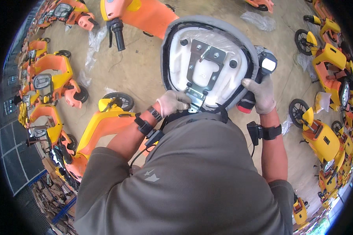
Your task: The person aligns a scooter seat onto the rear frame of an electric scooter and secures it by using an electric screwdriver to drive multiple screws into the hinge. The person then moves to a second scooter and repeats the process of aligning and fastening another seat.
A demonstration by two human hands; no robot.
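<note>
Centrally, upturned seat (204, 74), left hand (171, 103) at hinge (195, 94), grip unclear, right hand (263, 94) clamped round power tool (267, 62)

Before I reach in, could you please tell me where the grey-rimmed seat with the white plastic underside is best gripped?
Probably by the padded grey rim, coming from the left: the seat is underside up, and that curved left edge is unobstructed. The gloved left hand is at the silver metal bracket; the gloved right hand and dark, red-based power tool crowd the right edge.
</note>
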